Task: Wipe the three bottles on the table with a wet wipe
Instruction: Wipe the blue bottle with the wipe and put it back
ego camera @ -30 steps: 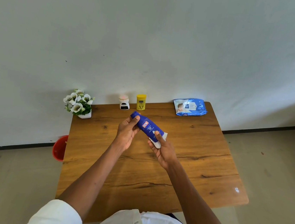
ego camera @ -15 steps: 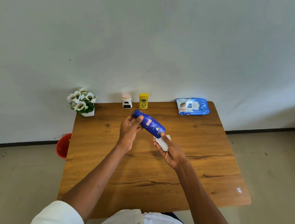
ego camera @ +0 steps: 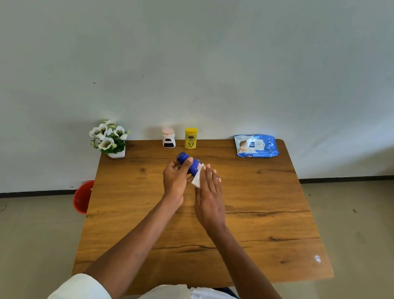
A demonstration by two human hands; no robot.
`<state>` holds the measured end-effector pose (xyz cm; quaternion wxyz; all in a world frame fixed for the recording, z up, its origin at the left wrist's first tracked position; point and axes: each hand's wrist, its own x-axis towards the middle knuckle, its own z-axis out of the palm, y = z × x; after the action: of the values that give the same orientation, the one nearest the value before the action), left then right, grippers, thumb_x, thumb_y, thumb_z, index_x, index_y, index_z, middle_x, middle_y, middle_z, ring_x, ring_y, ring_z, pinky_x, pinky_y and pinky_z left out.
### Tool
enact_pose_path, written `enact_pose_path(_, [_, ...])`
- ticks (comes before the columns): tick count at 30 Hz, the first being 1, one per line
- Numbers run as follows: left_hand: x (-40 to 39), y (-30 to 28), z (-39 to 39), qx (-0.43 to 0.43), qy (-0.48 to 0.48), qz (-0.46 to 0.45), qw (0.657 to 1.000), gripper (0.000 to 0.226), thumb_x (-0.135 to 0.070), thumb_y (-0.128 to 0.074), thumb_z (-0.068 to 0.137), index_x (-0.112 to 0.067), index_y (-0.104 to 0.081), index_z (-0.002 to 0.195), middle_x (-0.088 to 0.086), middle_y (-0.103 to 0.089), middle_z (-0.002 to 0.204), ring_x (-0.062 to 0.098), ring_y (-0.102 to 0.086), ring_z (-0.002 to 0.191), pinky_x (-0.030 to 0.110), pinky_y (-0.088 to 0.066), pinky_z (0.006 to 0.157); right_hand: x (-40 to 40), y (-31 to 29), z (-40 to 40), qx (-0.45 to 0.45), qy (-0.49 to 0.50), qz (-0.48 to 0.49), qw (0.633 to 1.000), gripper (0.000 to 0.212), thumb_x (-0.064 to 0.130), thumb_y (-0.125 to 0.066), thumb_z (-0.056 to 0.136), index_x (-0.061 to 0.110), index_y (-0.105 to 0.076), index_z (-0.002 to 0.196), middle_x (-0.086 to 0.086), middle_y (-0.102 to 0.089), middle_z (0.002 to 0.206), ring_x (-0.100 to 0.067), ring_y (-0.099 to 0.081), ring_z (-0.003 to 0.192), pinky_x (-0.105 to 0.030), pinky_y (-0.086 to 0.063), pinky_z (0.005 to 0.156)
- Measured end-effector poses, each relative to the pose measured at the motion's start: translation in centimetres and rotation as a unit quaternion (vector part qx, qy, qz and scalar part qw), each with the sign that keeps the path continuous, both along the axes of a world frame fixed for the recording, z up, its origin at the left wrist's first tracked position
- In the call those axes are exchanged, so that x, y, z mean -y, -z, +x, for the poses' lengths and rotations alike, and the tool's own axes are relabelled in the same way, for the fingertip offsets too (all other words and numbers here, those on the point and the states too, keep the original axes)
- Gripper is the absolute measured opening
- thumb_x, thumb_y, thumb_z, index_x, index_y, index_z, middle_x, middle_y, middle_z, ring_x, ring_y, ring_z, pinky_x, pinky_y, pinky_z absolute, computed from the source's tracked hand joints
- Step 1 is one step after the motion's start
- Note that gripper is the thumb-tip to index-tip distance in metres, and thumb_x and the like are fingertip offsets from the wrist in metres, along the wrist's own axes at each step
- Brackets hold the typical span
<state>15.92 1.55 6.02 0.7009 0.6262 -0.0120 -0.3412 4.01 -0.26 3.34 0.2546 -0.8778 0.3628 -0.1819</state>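
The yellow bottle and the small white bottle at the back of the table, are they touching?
Apart. The head view shows a strip of wall and tabletop between the yellow bottle and the white bottle, which stand side by side.

Bottle (ego camera: 188, 162) between hands — above table (ego camera: 258, 205)
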Motion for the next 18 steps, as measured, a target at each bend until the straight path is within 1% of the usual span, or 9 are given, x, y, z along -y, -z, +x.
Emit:
enact_pose_path(3, [-0.2, 0.1, 0.2, -0.007, 0.0, 0.033, 0.999, 0.028, -0.03, -0.078, 0.086, -0.013, -0.066, 0.105, 0.003, -0.076, 0.093, 0.01, -0.075, 0.076, 0.024, -0.058, 0.058, -0.1, 0.4, -0.4, -0.015, -0.066, -0.039, 0.997, 0.062, 0.02, -0.035, 0.106, 0.015, -0.006, 0.161, -0.002, 0.001, 0.167, -0.018, 0.005, 0.156, -0.034, 0.002, 0.125])
enact_pose_path(6, [-0.5, 0.1, 0.5, -0.035, 0.02, 0.024, 0.999, 0.027, -0.029, -0.079, 0.084, -0.013, -0.069, 0.102, 0.004, -0.078, 0.089, 0.017, -0.076, 0.075, 0.025, -0.057, 0.055, 0.7, 0.8, -1.3, -0.026, -0.134, -0.11, 0.985, 0.06, 0.02, -0.041, 0.105, 0.013, -0.016, 0.159, -0.006, -0.01, 0.166, -0.024, -0.009, 0.156, -0.041, -0.011, 0.126])
enact_pose_path(8, [-0.6, 0.1, 1.1, -0.055, 0.034, 0.019, 0.998, 0.027, -0.029, -0.078, 0.085, -0.013, -0.069, 0.105, 0.006, -0.078, 0.096, 0.02, -0.076, 0.085, 0.028, -0.059, 0.059, 1.5, 1.0, -2.5, -0.043, -0.177, -0.156, 0.971, 0.057, 0.024, -0.041, 0.103, 0.009, -0.028, 0.157, -0.009, -0.021, 0.165, -0.028, -0.018, 0.154, -0.044, -0.018, 0.125])
enact_pose_path(11, [-0.8, 0.4, 2.4, -0.069, 0.043, 0.007, 0.997, 0.031, -0.025, -0.076, 0.088, -0.01, -0.066, 0.114, 0.01, -0.076, 0.107, 0.023, -0.073, 0.101, 0.037, -0.063, 0.079, 2.6, 1.5, -4.8, -0.04, -0.2, -0.178, 0.963, 0.055, 0.029, -0.039, 0.102, 0.007, -0.039, 0.153, -0.012, -0.033, 0.161, -0.029, -0.028, 0.151, -0.044, -0.025, 0.122])
enact_pose_path(13, [-0.8, 0.5, 3.0, -0.059, 0.044, 0.013, 0.997, 0.033, -0.024, -0.074, 0.089, -0.009, -0.065, 0.117, 0.01, -0.074, 0.111, 0.023, -0.071, 0.105, 0.038, -0.061, 0.084, 3.0, 1.9, -5.8, -0.002, -0.164, -0.109, 0.98, 0.051, 0.023, -0.043, 0.103, 0.005, -0.04, 0.151, -0.014, -0.036, 0.159, -0.028, -0.032, 0.15, -0.044, -0.029, 0.121])
enact_pose_path(15, [-0.9, 0.4, 3.3, -0.046, 0.05, 0.018, 0.998, 0.029, -0.024, -0.073, 0.089, -0.013, -0.065, 0.115, 0.008, -0.074, 0.111, 0.021, -0.07, 0.106, 0.031, -0.061, 0.078, 3.1, 2.1, -6.1, 0.042, -0.076, 0.015, 0.996, 0.046, 0.014, -0.046, 0.104, 0.007, -0.044, 0.15, -0.011, -0.047, 0.154, -0.026, -0.046, 0.142, -0.038, -0.04, 0.113])
enact_pose_path(16, [-0.9, 0.4, 3.3, -0.037, 0.056, 0.019, 0.998, 0.025, -0.023, -0.073, 0.09, -0.015, -0.066, 0.112, 0.006, -0.074, 0.109, 0.02, -0.07, 0.105, 0.026, -0.06, 0.072, 3.2, 2.0, -5.9, 0.062, -0.019, 0.072, 0.995, 0.043, 0.013, -0.044, 0.106, 0.011, -0.047, 0.148, -0.008, -0.057, 0.144, -0.023, -0.056, 0.129, -0.033, -0.045, 0.102])
enact_pose_path(17, [-0.8, 0.4, 3.3, -0.026, 0.064, 0.02, 0.997, 0.022, -0.022, -0.073, 0.09, -0.017, -0.066, 0.111, 0.004, -0.074, 0.107, 0.018, -0.07, 0.103, 0.022, -0.059, 0.068, 3.3, 1.7, -5.5, 0.077, 0.032, 0.116, 0.99, 0.039, 0.016, -0.043, 0.107, 0.016, -0.051, 0.145, -0.002, -0.064, 0.129, -0.018, -0.061, 0.113, -0.029, -0.047, 0.09])
enact_pose_path(18, [-0.8, 0.4, 3.1, -0.019, 0.072, 0.021, 0.997, 0.022, -0.021, -0.072, 0.09, -0.016, -0.067, 0.111, 0.004, -0.075, 0.107, 0.018, -0.071, 0.102, 0.021, -0.058, 0.066, 3.4, 1.2, -4.8, 0.088, 0.067, 0.148, 0.983, 0.037, 0.021, -0.042, 0.108, 0.021, -0.052, 0.143, 0.004, -0.065, 0.116, -0.014, -0.061, 0.101, -0.027, -0.045, 0.082])
